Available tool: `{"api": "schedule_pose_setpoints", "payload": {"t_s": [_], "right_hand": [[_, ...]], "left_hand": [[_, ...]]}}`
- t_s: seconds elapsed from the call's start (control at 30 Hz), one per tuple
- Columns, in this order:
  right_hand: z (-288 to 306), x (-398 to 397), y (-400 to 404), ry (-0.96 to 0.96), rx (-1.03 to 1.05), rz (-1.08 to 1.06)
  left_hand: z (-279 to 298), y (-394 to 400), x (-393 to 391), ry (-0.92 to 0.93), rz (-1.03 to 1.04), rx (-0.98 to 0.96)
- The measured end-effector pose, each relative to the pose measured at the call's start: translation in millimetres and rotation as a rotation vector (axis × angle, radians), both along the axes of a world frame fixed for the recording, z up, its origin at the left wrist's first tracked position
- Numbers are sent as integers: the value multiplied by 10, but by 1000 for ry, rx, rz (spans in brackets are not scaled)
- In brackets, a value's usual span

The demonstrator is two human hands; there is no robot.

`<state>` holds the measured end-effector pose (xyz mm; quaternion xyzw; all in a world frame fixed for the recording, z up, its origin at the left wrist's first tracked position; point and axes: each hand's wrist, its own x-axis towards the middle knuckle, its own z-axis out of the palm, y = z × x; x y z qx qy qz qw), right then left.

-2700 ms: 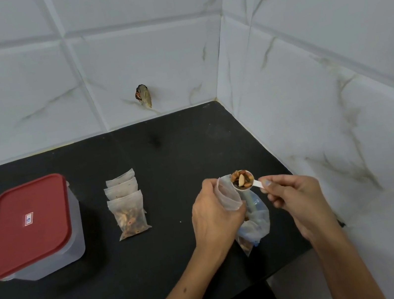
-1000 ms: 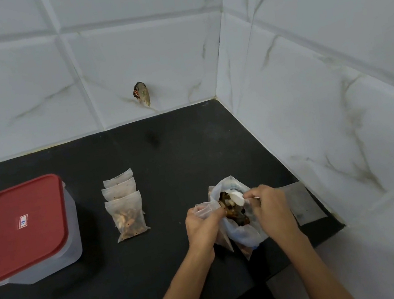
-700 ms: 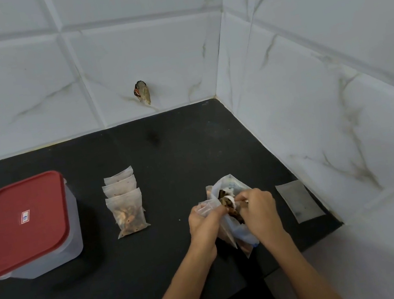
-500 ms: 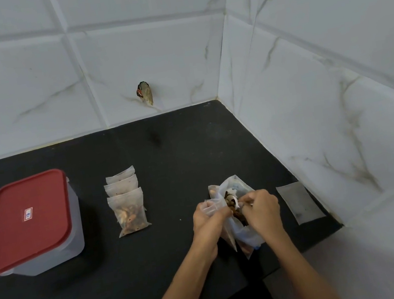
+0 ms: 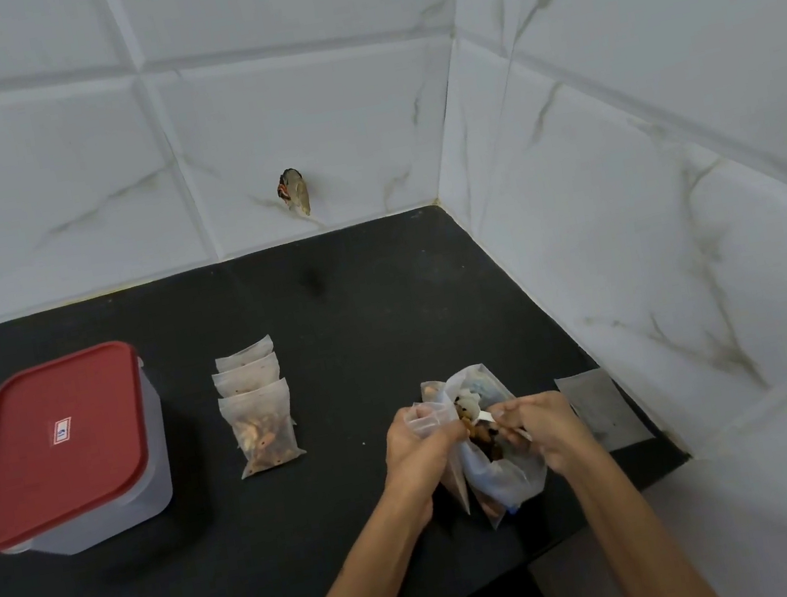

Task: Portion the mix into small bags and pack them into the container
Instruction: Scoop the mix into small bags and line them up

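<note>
Black counter point(image 5: 318, 545) — set in a corner of white marbled wall tiles point(image 5: 297, 106).

Left hand point(image 5: 418, 445): fingers curled, pinching the top of a small clear bag point(image 5: 429, 414) at the near right of the counter; the small bag hangs just left of the large one and touches it.

Right hand point(image 5: 541, 430): fingers curled round the handle of a white scoop point(image 5: 478, 414), whose bowl sits inside the mouth of the large bag.

Large clear bag point(image 5: 501, 473): upright between the two hands, mouth open, brown nut mix point(image 5: 482, 437) visible within.

Filled small bags point(image 5: 259, 414): a row of three, overlapping, running from far to near at the counter's middle, left of the hands and well apart from them; the nearest shows its mix plainly.

Container point(image 5: 68, 451): translucent box with a red lid on — far left of the counter, left of the row of bags, not touching them.

Flat empty bag point(image 5: 602, 409): lying on the counter just right of the right hand, near the right wall.

Small brownish object point(image 5: 295, 197): on the far wall just above the counter; what it is cannot be told.
</note>
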<state>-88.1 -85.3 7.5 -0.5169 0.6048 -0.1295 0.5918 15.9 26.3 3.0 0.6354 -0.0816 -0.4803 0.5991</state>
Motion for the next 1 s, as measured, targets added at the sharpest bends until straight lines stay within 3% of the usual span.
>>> {"api": "schedule_pose_setpoints", "payload": {"t_s": [0.07, 0.13, 0.2, 0.43, 0.57, 0.7, 0.8, 0.93, 1.0], "right_hand": [[-1, 27, 59, 52, -133, 68], [-8, 96, 135, 187, -406, 245], [11, 168, 179, 215, -497, 308], [-2, 97, 24, -19, -12, -34], [52, 154, 6, -96, 35, -40], [138, 121, 57, -106, -46, -37], [283, 26, 130, -99, -148, -27], [563, -35, 279, -146, -265, 4], [702, -40, 375, -202, -298, 20]], "left_hand": [[3, -10, -10, -27, -28, 5], [17, -25, -18, -40, -58, 10], [28, -33, -23, -50, -47, 4], [-44, 22, -20, 61, 103, -18], [-52, 18, -26, 81, 135, -20], [-11, 7, -18, 77, 159, -31], [68, 51, 26, -71, 125, 19], [248, 159, 69, -608, 89, 25], [362, 163, 64, -723, 53, -9]]}}
